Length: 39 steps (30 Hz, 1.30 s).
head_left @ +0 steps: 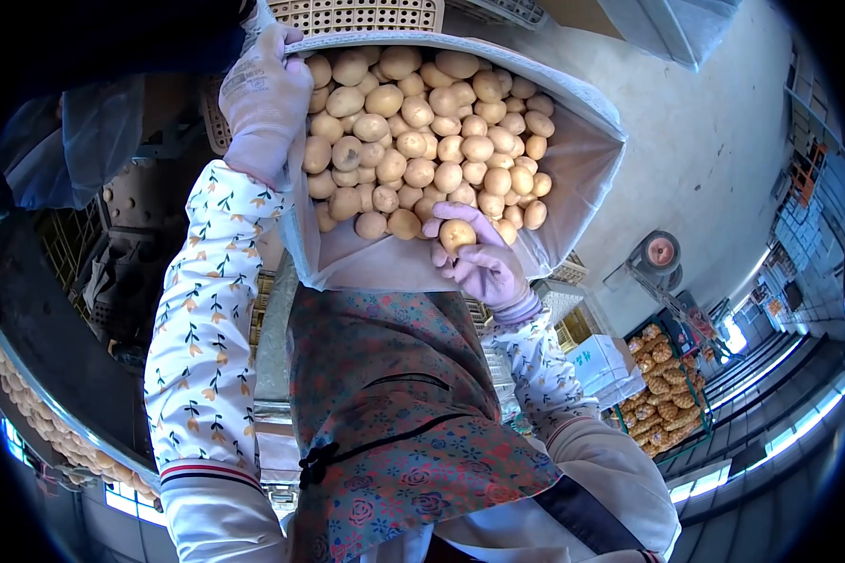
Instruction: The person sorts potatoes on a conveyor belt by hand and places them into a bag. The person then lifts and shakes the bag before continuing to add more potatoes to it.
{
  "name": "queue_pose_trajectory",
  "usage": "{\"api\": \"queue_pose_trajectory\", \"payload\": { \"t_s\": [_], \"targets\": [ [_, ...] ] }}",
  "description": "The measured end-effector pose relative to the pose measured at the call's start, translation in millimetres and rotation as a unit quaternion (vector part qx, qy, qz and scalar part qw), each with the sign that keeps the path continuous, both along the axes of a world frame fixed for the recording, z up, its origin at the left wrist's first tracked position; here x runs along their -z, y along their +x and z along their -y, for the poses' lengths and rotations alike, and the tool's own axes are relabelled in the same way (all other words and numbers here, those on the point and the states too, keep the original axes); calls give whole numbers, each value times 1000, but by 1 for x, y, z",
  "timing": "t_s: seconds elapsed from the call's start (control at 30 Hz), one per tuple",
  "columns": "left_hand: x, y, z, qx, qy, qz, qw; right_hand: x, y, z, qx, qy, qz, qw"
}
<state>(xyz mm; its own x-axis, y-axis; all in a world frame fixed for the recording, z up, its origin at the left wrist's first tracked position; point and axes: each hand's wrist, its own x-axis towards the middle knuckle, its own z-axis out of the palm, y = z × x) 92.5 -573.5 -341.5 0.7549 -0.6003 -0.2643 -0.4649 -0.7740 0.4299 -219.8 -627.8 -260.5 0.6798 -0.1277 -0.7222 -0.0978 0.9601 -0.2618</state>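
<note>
Two gloved hands: left hand point(265, 94) clamped on rim of sack point(582, 169), upper left; right hand point(483, 267) closed around one potato point(457, 235) at near edge of pile point(422, 131), centre frame. A firm rim grip should stop the sack tipping.

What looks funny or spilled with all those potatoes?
Nothing stands out. The potatoes all lie inside the white bag; the left hand grips its rim and the right hand holds one potato.
</note>
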Motion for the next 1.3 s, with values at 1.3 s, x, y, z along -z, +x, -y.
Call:
{"api": "queue_pose_trajectory", "payload": {
  "t_s": [1.3],
  "targets": [
    [-2, 7, -1, 19, -31, 0, 999, 121, 121, -9, -416, -839, -49, 348]
  ]
}}
